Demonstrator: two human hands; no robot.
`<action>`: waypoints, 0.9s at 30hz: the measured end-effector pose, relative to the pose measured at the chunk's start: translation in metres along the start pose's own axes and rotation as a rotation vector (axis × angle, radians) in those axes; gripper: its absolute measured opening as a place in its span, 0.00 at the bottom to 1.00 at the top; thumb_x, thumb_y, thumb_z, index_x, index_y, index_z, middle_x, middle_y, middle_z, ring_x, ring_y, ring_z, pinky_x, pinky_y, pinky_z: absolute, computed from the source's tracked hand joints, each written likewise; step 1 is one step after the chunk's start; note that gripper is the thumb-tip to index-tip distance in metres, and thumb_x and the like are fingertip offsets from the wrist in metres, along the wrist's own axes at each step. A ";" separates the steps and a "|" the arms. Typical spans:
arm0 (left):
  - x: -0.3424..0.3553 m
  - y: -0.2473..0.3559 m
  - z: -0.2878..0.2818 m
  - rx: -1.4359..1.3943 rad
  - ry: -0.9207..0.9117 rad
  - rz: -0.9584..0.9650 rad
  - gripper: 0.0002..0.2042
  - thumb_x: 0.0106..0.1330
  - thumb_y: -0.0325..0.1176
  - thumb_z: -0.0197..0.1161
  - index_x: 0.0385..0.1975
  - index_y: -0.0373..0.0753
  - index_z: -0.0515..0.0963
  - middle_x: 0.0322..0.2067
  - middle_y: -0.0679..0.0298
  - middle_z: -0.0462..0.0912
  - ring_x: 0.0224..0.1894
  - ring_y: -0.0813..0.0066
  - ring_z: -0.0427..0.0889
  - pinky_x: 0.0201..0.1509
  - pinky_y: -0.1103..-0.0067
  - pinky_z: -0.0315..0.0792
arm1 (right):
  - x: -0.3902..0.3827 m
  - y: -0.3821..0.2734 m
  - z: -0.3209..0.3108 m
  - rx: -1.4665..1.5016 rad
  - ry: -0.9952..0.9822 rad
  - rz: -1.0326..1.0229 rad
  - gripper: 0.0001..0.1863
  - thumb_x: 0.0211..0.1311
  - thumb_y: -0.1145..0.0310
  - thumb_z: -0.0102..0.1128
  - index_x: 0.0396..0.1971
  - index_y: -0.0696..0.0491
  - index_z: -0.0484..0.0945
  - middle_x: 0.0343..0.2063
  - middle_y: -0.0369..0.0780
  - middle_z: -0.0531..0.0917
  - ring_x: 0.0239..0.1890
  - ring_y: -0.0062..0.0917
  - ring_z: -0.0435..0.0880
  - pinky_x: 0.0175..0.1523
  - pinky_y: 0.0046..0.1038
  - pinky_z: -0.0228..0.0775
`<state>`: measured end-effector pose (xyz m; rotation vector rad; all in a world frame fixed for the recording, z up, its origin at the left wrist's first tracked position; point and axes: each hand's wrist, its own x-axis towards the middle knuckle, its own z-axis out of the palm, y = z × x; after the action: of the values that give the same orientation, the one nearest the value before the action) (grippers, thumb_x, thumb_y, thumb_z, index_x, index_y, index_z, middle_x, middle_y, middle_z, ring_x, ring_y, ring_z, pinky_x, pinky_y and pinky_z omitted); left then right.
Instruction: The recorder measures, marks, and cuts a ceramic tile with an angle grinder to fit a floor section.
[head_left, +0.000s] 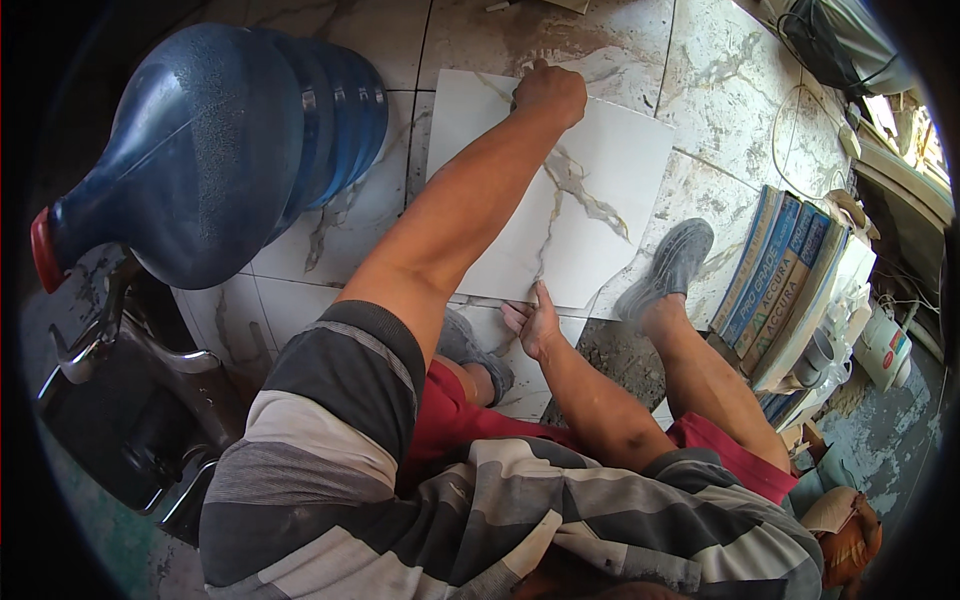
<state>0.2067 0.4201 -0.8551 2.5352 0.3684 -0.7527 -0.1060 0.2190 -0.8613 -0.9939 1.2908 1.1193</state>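
A white marbled tile (490,220) with grey and gold veins lies in front of me on the floor. My left hand (550,95) is closed in a fist at its far edge; whatever the fingers hold, if anything, is hidden. At the near edge is my right hand (533,325), palm turned up and fingers apart. Its thumb tip touches the tile's edge, while the other fingers show just outside that edge.
A large blue water jug (215,140) with a red cap lies at the left, above a dark chair with metal arms (150,410). Stacked tile boxes (775,275) stand right of my foot (670,265), with a grey cup (815,350) near them. Marbled tiles (725,100) cover the floor.
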 end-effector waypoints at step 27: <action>0.022 -0.013 -0.010 -0.044 0.103 -0.032 0.14 0.65 0.30 0.55 0.46 0.36 0.82 0.52 0.49 0.78 0.57 0.51 0.77 0.54 0.63 0.78 | 0.000 -0.038 0.026 -0.245 0.239 -0.123 0.40 0.64 0.35 0.53 0.47 0.66 0.74 0.32 0.46 0.83 0.27 0.29 0.81 0.29 0.29 0.74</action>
<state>0.2244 0.4394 -0.8649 2.5383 0.4557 -0.6202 -0.0636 0.2367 -0.8618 -1.4058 1.2794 1.1062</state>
